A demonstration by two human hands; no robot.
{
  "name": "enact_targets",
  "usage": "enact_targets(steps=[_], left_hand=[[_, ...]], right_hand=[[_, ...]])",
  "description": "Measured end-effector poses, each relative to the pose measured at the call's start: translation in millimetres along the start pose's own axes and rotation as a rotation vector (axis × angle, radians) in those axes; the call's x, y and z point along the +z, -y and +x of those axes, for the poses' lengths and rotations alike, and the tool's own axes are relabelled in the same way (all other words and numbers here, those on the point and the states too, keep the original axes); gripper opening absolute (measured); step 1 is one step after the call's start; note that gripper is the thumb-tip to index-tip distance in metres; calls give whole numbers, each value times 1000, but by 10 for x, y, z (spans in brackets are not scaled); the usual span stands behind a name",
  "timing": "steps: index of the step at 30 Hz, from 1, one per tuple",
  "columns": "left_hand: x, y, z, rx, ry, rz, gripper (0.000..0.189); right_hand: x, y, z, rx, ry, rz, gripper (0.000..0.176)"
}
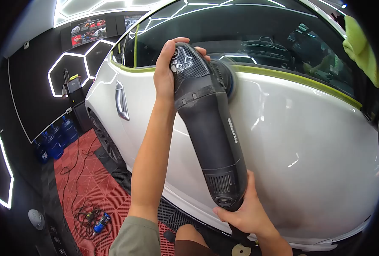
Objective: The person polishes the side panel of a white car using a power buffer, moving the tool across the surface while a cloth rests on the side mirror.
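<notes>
A black polisher (211,123) marked RUPES slants across the middle of the view, its round pad (228,80) against the white car door (279,141) just below the window. My left hand (168,70) is wrapped round the polisher's head at the top. Lower down, my right hand (245,211) grips the rear end of its body. Yellow-green tape (283,76) runs along the lower edge of the dark window (257,38). The face of the pad is hidden by the tool.
A green cloth (362,51) hangs at the upper right. On the red floor mat (83,170) lie a coiled cable (85,217) and a blue bottle (102,222). Several blue water jugs (53,143) stand by the wall. A round pad (242,250) is at the bottom.
</notes>
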State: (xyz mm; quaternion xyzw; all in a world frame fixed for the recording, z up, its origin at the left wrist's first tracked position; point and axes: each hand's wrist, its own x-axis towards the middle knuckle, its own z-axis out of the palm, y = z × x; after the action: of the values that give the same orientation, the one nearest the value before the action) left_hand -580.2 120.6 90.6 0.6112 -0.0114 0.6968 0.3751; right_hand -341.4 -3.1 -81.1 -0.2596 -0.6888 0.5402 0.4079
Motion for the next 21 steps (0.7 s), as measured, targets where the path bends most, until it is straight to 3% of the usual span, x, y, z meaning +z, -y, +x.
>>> enact_targets(steps=[10,17,19,21], left_hand=[[-458,-201,-242,26,-40,-53,37],[-705,-222,-963,55,-155,-42,36],[-695,-198,-1200,38,-142,-54,36],[-605,-140,-1410,71,-228,-121,34]], right_hand=[[190,-28,164,61,82,-50,89],[400,-274,-82,150,155,-76,93],[463,-411,-189,54,130,-175,93],[507,-415,-284,263,133,-129,95]])
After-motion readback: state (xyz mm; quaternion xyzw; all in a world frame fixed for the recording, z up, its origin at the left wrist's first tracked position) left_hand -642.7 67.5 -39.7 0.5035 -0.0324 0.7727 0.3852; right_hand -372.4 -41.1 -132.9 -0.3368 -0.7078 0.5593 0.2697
